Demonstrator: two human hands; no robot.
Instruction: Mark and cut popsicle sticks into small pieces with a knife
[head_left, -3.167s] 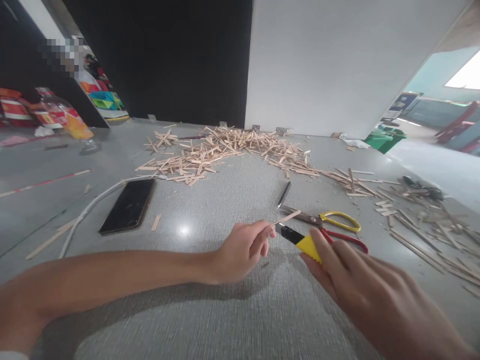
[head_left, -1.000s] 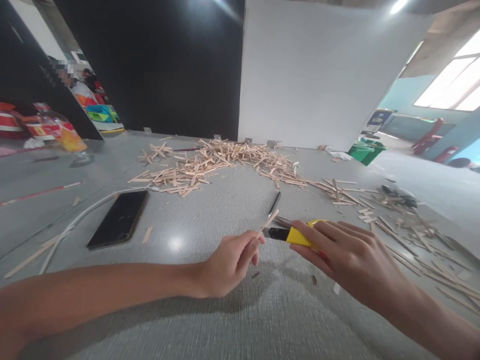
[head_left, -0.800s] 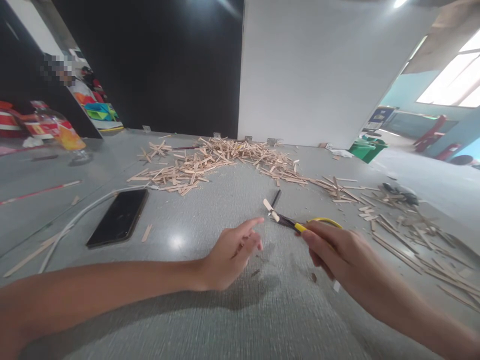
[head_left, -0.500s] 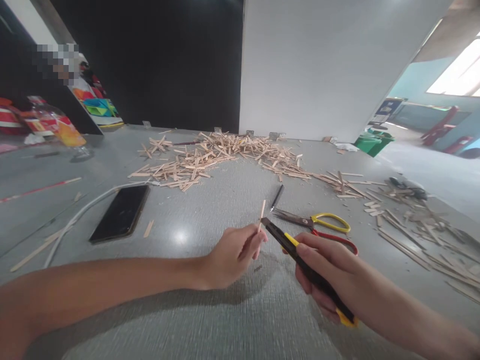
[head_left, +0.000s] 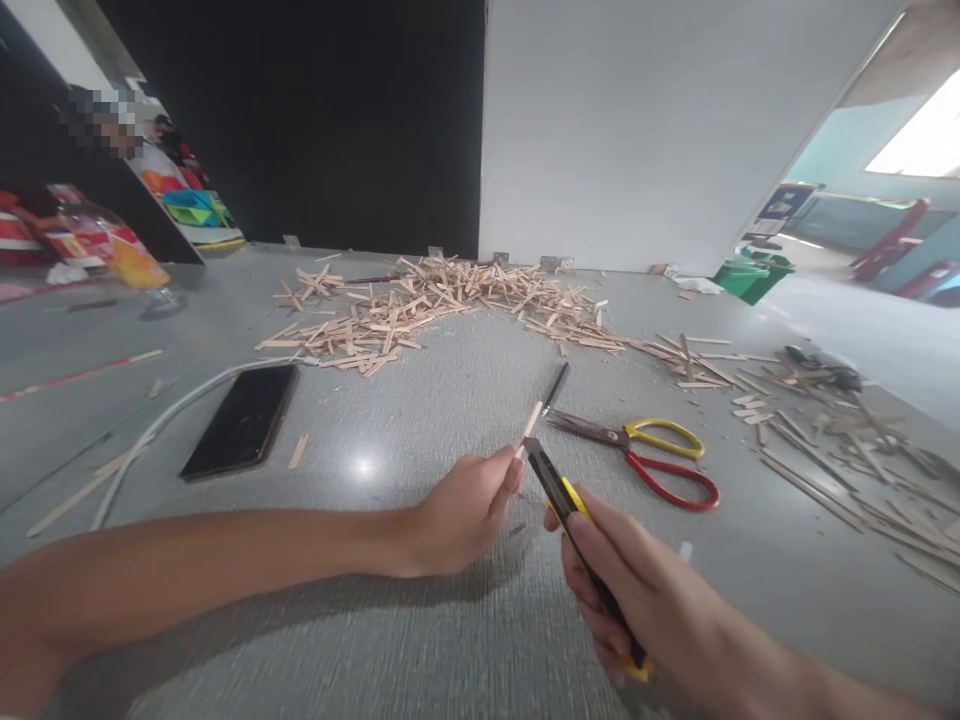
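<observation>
Pinched in my left hand (head_left: pixel 469 510) is a thin wooden stick (head_left: pixel 532 418), its far end pointing up and away from me. My right hand (head_left: pixel 630 580) is wrapped round a black and yellow utility knife (head_left: pixel 559 492). The knife's tip meets the stick just above my left fingertips; whether the blade is cutting into it is too small to tell. Beyond the hands, a pair of scissors (head_left: pixel 626 440) with one yellow and one red handle lies on the grey table (head_left: pixel 360 640). A dark pen-like rod (head_left: pixel 556 385) rests by the scissors' points.
A heap of wooden sticks (head_left: pixel 450 300) spreads along the dark and white panels. More strips (head_left: pixel 817 490) are scattered at right. On the left lie a phone (head_left: pixel 241 420), a white cable (head_left: pixel 157 425) and a bottle (head_left: pixel 135 260). Green bins (head_left: pixel 754 275) stand beyond the table.
My right hand has shifted left with the knife, uncovering the scissors' red handle. The stick in my left hand now leans more to the right.
</observation>
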